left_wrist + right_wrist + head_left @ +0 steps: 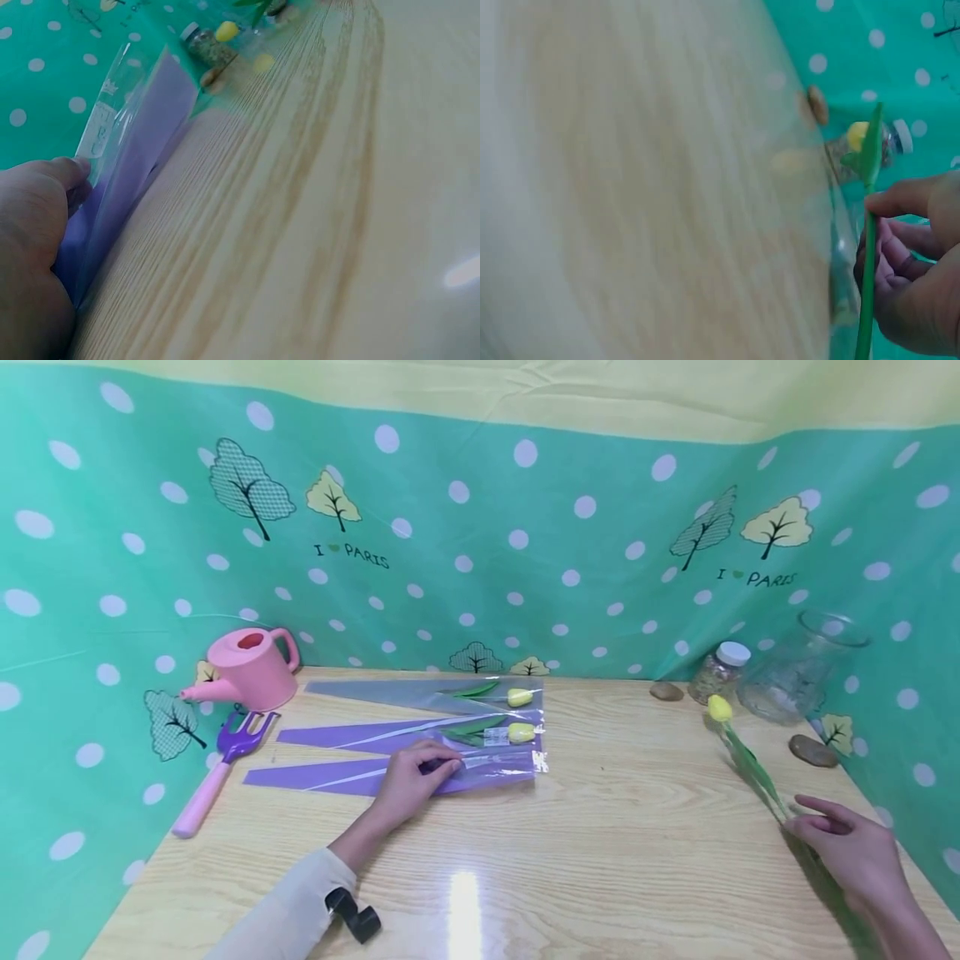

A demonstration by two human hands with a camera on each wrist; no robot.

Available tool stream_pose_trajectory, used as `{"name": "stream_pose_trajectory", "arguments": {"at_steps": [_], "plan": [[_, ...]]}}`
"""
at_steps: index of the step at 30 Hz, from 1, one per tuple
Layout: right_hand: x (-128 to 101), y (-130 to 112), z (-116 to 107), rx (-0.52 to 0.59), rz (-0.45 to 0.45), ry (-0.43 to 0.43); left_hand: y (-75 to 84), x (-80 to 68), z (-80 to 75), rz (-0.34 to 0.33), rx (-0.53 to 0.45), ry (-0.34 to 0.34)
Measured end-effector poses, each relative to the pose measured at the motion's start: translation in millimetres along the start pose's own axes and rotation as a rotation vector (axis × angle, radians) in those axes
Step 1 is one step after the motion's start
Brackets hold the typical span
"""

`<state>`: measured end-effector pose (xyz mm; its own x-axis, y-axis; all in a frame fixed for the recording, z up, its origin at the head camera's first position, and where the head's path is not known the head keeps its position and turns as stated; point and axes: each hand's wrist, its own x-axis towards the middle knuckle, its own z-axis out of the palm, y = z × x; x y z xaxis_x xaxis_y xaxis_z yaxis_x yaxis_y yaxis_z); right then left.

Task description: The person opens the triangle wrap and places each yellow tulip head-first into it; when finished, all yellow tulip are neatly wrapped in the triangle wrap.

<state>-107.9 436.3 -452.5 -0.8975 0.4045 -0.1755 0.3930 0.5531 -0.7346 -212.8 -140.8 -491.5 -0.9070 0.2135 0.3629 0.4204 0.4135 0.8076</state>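
My right hand (855, 843) pinches the green stem of a yellow tulip (720, 708) at the right side of the table. The tulip's head points toward the back, and its leaf (871, 150) shows above the fingers in the right wrist view. With its thumb and fingertips, my left hand (416, 777) pinches the clear front of the nearest purple flower sleeve (322, 778). In the left wrist view this clear film (105, 124) stands apart from the purple backing (161, 101). Behind it lie a second purple sleeve (300, 737) and a greyish sleeve (360, 691), each with a yellow tulip inside.
A pink watering can (258, 672) and a purple-and-pink hand fork (206, 793) are at the left. At the back right stand a white-capped jar (716, 675) and a clear glass vase (783, 681), with brown stones (812, 750) near them. A polka-dot cloth (480, 560) hangs behind the table.
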Motion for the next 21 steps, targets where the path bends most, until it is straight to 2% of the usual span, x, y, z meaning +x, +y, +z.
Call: {"name": "stream_pose_trajectory", "arguments": {"at_steps": [3,9,15,21], "plan": [[-5,-6,3,0.158,-0.015,-0.047,-0.5,0.0,0.3,0.008,-0.005,0.001],[-15,-30,19,0.345,-0.022,-0.086,-0.7,0.2,1.1,0.01,0.009,-0.003],[-25,-53,38,0.796,-0.02,-0.151,-0.7,0.5,1.4,-0.014,0.007,-0.016],[-28,-80,57,1.117,-0.058,-0.193,-0.4,-0.1,0.0,-0.013,0.004,-0.013]]}}
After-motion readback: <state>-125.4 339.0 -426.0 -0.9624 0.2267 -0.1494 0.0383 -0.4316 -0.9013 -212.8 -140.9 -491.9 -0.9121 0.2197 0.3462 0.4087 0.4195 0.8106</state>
